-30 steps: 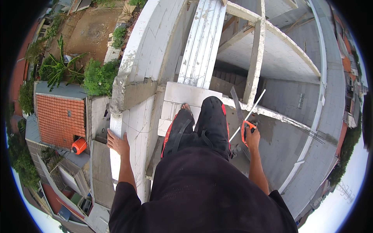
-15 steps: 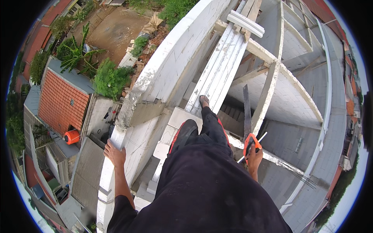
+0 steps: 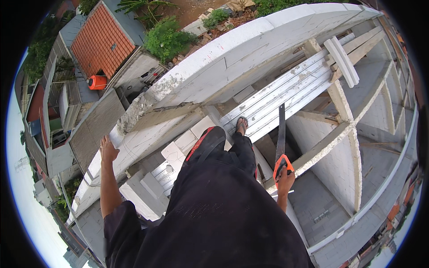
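Note:
My right hand (image 3: 286, 181) is closed round the orange-and-black handle of a handsaw (image 3: 281, 134), whose dark toothed blade points away from me. A thin white stick (image 3: 289, 191) shows beside that hand; whether I grip it is unclear. My left hand (image 3: 108, 149) lies at the outer edge of the white block wall (image 3: 178, 78), fingers stretched and thumb apart. One sandalled foot (image 3: 241, 125) stands at the near end of ribbed metal planks (image 3: 286, 94) that bridge the gap.
Wooden boards (image 3: 357, 49) and a pale grooved bar (image 3: 342, 61) lie across the planks' far end. Right of them, rough concrete beams (image 3: 321, 145) cross over deep rooms. Light blocks (image 3: 185, 142) sit by my legs. Beyond the wall, a tiled roof (image 3: 103, 40) lies far below.
The view has turned, so the wall and planks now slant further right. My left hand has shifted back along the wall's edge. The saw stays in my right hand.

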A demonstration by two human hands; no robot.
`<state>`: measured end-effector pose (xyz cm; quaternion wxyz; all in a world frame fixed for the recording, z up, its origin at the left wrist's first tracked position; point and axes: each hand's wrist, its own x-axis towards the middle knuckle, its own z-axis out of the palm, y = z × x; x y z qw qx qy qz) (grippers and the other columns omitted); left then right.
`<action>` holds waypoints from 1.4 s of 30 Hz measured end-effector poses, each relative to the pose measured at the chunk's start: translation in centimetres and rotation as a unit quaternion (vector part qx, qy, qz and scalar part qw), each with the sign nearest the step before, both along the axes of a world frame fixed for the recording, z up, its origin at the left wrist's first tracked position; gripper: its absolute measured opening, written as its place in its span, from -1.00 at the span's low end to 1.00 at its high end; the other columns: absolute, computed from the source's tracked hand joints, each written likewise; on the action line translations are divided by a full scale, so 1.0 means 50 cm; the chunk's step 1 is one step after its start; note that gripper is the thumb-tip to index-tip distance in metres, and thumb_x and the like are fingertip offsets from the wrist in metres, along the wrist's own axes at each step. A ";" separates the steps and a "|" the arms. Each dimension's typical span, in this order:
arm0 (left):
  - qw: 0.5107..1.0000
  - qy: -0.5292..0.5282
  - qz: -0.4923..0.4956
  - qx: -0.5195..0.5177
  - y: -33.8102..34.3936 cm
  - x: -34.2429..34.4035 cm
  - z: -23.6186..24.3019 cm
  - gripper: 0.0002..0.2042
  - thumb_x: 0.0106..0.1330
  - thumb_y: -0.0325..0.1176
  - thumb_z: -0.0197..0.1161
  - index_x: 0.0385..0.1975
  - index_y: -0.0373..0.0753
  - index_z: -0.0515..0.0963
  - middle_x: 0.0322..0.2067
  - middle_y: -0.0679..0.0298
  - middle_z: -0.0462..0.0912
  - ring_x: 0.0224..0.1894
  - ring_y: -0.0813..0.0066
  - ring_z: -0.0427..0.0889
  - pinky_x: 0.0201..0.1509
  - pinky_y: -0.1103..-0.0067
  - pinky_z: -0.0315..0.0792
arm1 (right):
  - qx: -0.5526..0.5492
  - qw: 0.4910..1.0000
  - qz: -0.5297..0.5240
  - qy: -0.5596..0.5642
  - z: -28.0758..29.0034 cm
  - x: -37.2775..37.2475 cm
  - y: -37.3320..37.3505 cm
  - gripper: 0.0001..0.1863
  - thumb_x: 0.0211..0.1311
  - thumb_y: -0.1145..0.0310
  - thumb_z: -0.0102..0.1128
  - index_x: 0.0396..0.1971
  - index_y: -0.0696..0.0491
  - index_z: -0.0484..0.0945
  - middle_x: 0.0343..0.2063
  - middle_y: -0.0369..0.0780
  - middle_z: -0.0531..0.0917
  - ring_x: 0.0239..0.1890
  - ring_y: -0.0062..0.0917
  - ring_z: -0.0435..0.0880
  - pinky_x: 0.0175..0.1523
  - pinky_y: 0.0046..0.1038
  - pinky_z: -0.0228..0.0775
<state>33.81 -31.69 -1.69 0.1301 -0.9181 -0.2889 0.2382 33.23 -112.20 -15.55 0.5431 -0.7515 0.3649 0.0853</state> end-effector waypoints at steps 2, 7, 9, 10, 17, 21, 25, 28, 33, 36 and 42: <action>0.992 0.053 0.097 0.065 -0.010 0.041 0.027 -0.10 0.23 -0.30 0.54 0.56 -0.29 0.21 0.54 -0.04 0.28 0.50 -0.17 0.35 0.50 0.03 0.36 | -0.008 0.999 0.012 0.036 -0.033 0.014 -0.035 -0.70 0.52 0.23 0.26 -0.12 0.22 0.58 -0.55 -0.30 0.58 -0.57 -0.65 0.56 -0.47 -0.47 0.37; 0.941 -0.323 0.051 0.085 -0.227 0.277 0.190 -0.47 0.47 -0.25 0.30 0.39 -0.34 0.49 0.34 -0.10 0.57 0.38 -0.10 0.54 0.42 0.15 0.45 | -0.017 0.998 0.000 0.057 -0.020 0.051 -0.088 -0.66 0.48 0.20 0.28 -0.11 0.23 0.57 -0.52 -0.25 0.62 -0.60 -0.62 0.57 -0.50 -0.45 0.42; 0.873 -0.487 -0.017 -0.035 -0.368 0.395 0.185 -0.55 0.50 -0.25 0.29 0.28 -0.38 0.59 0.21 -0.12 0.68 0.29 -0.09 0.62 0.38 0.18 0.46 | -0.017 0.999 0.004 0.045 -0.023 0.080 -0.112 -0.66 0.48 0.19 0.28 -0.11 0.23 0.56 -0.52 -0.25 0.62 -0.62 -0.63 0.56 -0.52 -0.45 0.40; 0.835 -0.535 -0.039 -0.127 -0.432 0.456 0.170 -0.57 0.51 -0.23 0.30 0.23 -0.40 0.62 0.16 -0.13 0.71 0.26 -0.10 0.65 0.36 0.18 0.47 | -0.013 0.999 0.002 0.045 -0.021 0.089 -0.115 -0.65 0.48 0.19 0.29 -0.12 0.23 0.56 -0.52 -0.24 0.62 -0.62 -0.63 0.55 -0.52 -0.46 0.40; 0.892 -0.424 -0.066 -0.146 -0.617 0.656 -0.151 -0.43 0.48 0.09 0.30 0.20 -0.32 0.63 0.11 -0.05 0.71 0.21 -0.07 0.62 0.39 0.17 0.40 | -0.012 1.000 0.010 -0.013 0.084 0.200 -0.137 -0.76 0.56 0.27 0.23 -0.22 0.14 0.49 -0.57 -0.32 0.53 -0.63 -0.68 0.50 -0.54 -0.52 0.33; 0.909 -0.400 -0.087 -0.077 -0.633 0.660 -0.189 -0.41 0.47 0.20 0.24 0.13 -0.26 0.66 0.06 0.07 0.73 0.17 0.03 0.62 0.38 0.19 0.35 | 0.032 0.993 -0.050 -0.107 0.244 0.275 -0.062 -0.80 0.61 0.33 0.16 -0.25 0.11 0.47 -0.57 -0.35 0.48 -0.62 -0.69 0.44 -0.53 -0.53 0.30; 0.914 -0.389 -0.106 -0.048 -0.636 0.660 -0.188 -0.43 0.48 0.19 0.22 0.08 -0.28 0.65 0.00 0.08 0.71 0.13 0.03 0.61 0.35 0.18 0.35 | 0.063 0.977 -0.054 -0.195 0.322 0.316 -0.010 -0.79 0.63 0.32 0.13 -0.25 0.12 0.46 -0.58 -0.34 0.47 -0.62 -0.69 0.43 -0.52 -0.53 0.32; 0.914 -0.390 -0.106 -0.038 -0.638 0.660 -0.186 -0.44 0.49 0.18 0.21 0.06 -0.27 0.65 -0.02 0.08 0.70 0.13 0.03 0.61 0.35 0.17 0.34 | 0.062 0.972 -0.031 -0.224 0.356 0.323 0.006 -0.78 0.65 0.31 0.12 -0.24 0.13 0.45 -0.58 -0.33 0.47 -0.62 -0.69 0.43 -0.51 -0.53 0.33; 0.902 -0.411 -0.128 -0.032 -0.637 0.664 -0.183 -0.46 0.49 0.17 0.22 0.05 -0.27 0.63 -0.03 0.07 0.70 0.12 0.04 0.61 0.31 0.16 0.37 | 0.066 0.968 -0.011 -0.242 0.389 0.284 0.021 -0.78 0.66 0.30 0.10 -0.18 0.14 0.46 -0.57 -0.32 0.48 -0.61 -0.68 0.43 -0.50 -0.55 0.36; 0.906 -0.403 -0.117 -0.048 -0.638 0.656 -0.183 -0.45 0.50 0.17 0.20 0.02 -0.29 0.64 -0.04 0.05 0.69 0.11 0.03 0.60 0.34 0.16 0.34 | 0.071 0.966 0.003 -0.248 0.394 0.257 0.033 -0.78 0.67 0.28 0.10 -0.16 0.13 0.45 -0.56 -0.31 0.47 -0.61 -0.67 0.43 -0.49 -0.54 0.37; 0.914 -0.389 -0.104 -0.055 -0.636 0.661 -0.178 -0.41 0.52 0.19 0.17 0.10 -0.31 0.61 0.01 0.04 0.67 0.16 0.02 0.57 0.38 0.15 0.31 | 0.094 0.954 0.040 -0.281 0.386 0.285 0.092 -0.77 0.66 0.27 0.11 -0.17 0.13 0.46 -0.59 -0.31 0.50 -0.61 -0.69 0.43 -0.48 -0.57 0.36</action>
